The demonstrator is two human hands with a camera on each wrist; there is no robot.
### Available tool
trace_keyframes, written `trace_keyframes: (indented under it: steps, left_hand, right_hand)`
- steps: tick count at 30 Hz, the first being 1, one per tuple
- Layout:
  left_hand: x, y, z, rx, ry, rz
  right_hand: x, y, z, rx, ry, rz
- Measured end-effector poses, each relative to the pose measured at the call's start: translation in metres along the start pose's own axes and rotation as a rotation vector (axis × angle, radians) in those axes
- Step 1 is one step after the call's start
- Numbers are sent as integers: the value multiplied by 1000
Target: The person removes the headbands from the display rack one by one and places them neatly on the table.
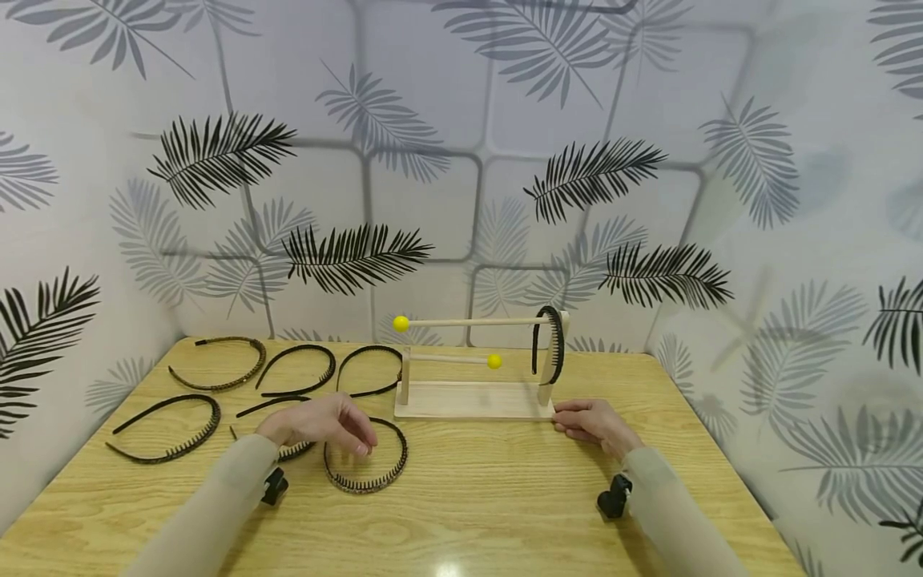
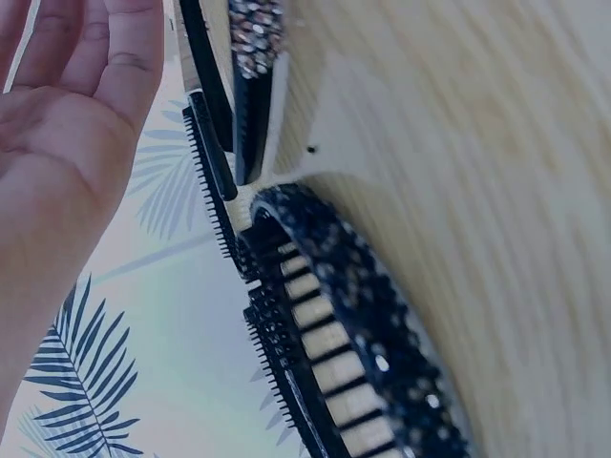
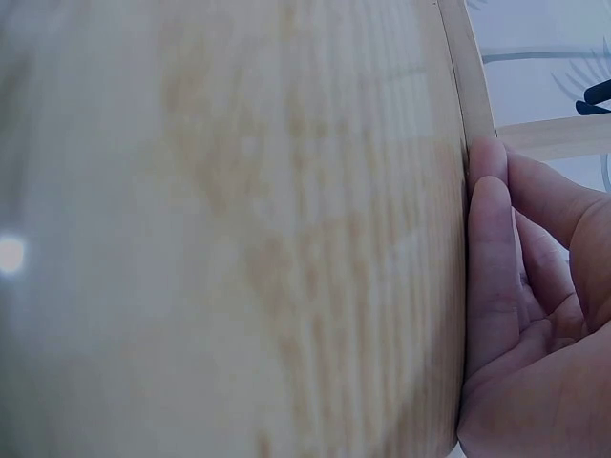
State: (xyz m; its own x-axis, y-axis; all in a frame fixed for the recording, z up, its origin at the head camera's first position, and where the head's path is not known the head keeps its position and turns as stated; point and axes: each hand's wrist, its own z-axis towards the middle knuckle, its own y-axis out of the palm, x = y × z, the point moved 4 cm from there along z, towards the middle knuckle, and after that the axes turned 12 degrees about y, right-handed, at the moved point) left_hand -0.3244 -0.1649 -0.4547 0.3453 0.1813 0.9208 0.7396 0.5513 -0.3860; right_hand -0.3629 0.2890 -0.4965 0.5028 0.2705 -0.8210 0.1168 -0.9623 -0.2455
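My left hand (image 1: 324,421) hovers with loosely bent fingers over a black toothed headband (image 1: 364,486), nothing in its grasp. In the left wrist view, glittery stones cover the band of a headband (image 2: 355,277) beside the palm. My right hand (image 1: 594,426) pinches the right front corner of a wooden stand (image 1: 472,410) between thumb and fingers; the right wrist view has the fingertips (image 3: 492,196) right at the base's end. One black headband (image 1: 557,349) hangs at the right end of the stand's upper bar. Both bars carry yellow balls (image 1: 401,324) at their free ends.
Several more headbands lie on the left of the wooden table (image 1: 476,513), among them a brownish one (image 1: 238,383) at the back and a toothed one (image 1: 209,433) at the far left. My left forearm partly covers another (image 1: 296,453). A leaf-patterned curtain (image 1: 447,104) stands behind the table.
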Motion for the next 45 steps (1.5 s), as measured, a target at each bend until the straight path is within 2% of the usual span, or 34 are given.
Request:
trace_keyframes:
  steps: [9,13,20,25,33,45]
  left_hand:
    - [5,-2,14,82,-9,37]
    - [9,-4,19,116,20,43]
    - [16,-6,28,219,58,25]
    - [21,-6,37,257,99,21]
    - [30,-5,54,347,98,16]
    - [34,5,72,383,115,18]
  right_hand:
    - [-1,1,0,2,7,4]
    - [-3,1,-1,9,14,4]
    - [-6,2,-2,8,22,7]
    - [-8,2,-3,7,22,10]
    - [-5,1,-2,0,21,13]
    - [-2,1,-2,-1,8,14]
